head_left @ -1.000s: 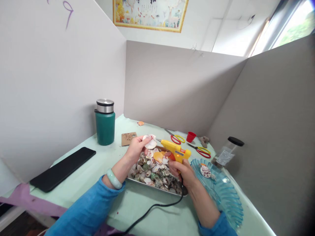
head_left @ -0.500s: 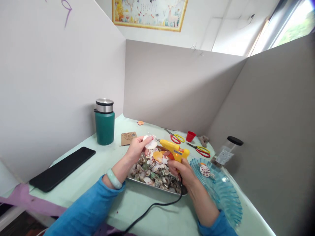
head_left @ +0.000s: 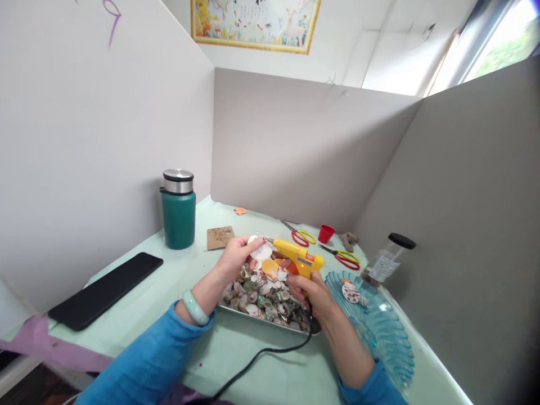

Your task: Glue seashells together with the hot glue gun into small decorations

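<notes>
Between the thumb and fingers of my left hand (head_left: 236, 256) is a white seashell (head_left: 260, 249), held up over the far edge of a tray. My right hand (head_left: 312, 289) is wrapped round the handle of a yellow glue gun (head_left: 297, 253), its nozzle pointing left, close to the shell; whether the tip touches it I cannot tell. Below both hands, the metal tray (head_left: 270, 322) is heaped with many small shells, an orange scallop shell (head_left: 270, 269) among them. A black cord (head_left: 261, 352) runs from the glue gun toward the front edge.
A green flask (head_left: 179, 216) and a black slab-like object (head_left: 107, 289) stand left. Brown card (head_left: 220, 238), two pairs of scissors (head_left: 300, 236), and a red cup (head_left: 326, 233) lie behind. On the right are a blue glass plate (head_left: 396, 349) with shell pieces and a black-lidded jar (head_left: 386, 261).
The shell in my left hand has tilted slightly and shifted a little beside the glue gun nozzle. Both hands keep their hold.
</notes>
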A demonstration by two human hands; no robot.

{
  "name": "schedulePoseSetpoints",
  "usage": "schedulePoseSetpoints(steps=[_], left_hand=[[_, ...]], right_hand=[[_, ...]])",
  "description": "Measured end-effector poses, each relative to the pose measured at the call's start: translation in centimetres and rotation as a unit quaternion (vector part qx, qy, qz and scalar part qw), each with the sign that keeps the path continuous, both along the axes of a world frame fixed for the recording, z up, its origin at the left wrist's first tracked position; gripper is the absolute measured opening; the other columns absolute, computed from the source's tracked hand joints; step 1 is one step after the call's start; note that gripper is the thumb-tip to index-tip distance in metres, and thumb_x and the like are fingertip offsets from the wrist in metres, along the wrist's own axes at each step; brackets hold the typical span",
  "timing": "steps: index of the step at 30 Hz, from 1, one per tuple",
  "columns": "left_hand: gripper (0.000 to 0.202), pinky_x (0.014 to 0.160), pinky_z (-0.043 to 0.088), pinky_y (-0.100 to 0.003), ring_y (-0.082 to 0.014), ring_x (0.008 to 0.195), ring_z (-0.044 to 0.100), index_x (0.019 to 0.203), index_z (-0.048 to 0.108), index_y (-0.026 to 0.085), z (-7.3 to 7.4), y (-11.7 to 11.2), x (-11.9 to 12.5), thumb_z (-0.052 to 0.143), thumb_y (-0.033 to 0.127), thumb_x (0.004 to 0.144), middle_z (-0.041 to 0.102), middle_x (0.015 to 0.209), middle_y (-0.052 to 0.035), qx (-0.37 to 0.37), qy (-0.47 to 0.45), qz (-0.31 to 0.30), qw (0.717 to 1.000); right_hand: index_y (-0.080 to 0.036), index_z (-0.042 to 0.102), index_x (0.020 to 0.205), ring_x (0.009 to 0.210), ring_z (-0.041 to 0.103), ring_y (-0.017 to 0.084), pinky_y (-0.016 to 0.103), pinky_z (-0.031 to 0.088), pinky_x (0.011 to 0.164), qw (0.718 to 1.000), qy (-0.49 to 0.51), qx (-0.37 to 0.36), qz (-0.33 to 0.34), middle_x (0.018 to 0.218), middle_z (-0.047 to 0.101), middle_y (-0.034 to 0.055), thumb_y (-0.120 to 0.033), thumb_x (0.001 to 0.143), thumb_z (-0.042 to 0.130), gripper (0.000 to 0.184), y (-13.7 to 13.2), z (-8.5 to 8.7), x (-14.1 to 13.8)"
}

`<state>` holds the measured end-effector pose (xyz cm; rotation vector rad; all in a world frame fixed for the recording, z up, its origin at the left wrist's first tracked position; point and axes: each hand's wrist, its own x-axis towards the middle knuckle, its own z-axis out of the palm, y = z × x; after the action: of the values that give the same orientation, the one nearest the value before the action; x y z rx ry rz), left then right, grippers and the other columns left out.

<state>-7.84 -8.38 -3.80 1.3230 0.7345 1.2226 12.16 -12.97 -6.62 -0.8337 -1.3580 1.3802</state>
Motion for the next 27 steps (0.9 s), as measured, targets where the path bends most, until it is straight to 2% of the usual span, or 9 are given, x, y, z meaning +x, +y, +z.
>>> schedulePoseSetpoints(steps=[11, 16, 27], left_hand=[[0.033, 0.032, 0.026, -0.016, -0.0032, 0.033, 0.043, 0.069, 0.06, 0.011, 0.1, -0.28, 0.1, 0.063, 0.044, 0.074, 0.058, 0.056, -0.0001, -0.013, 0.014, -0.034, 0.999], [0.035, 0.032, 0.027, -0.016, -0.0042, 0.032, 0.042, 0.067, 0.058, 0.011, -0.06, -0.14, 0.08, 0.062, 0.045, 0.074, 0.053, 0.048, 0.0016, -0.019, 0.007, -0.017, 1.0], [0.035, 0.033, 0.025, -0.017, -0.004, 0.03, 0.041, 0.065, 0.058, 0.011, -0.13, -0.1, 0.03, 0.061, 0.045, 0.075, 0.056, 0.047, -0.0004, -0.009, 0.009, -0.011, 1.0]], right_hand=[[-0.014, 0.055, 0.104, 0.034, 0.022, 0.004, 0.017, 0.018, 0.036, 1.0, 0.012, 0.005, -0.009, 0.042, 0.031, -0.0113, -0.022, 0.072, 0.056, 0.033, -0.03, 0.22, -0.18], [-0.014, 0.055, 0.104, 0.034, 0.023, 0.004, 0.018, 0.018, 0.035, 1.0, 0.006, 0.01, -0.023, 0.042, 0.031, -0.0111, -0.025, 0.071, 0.056, 0.035, -0.31, 0.64, -0.35], [-0.013, 0.054, 0.104, 0.034, 0.02, 0.004, 0.018, 0.016, 0.036, 0.999, -0.035, 0.021, -0.03, 0.04, 0.031, -0.0118, -0.021, 0.07, 0.055, 0.035, -0.32, 0.72, -0.63]])
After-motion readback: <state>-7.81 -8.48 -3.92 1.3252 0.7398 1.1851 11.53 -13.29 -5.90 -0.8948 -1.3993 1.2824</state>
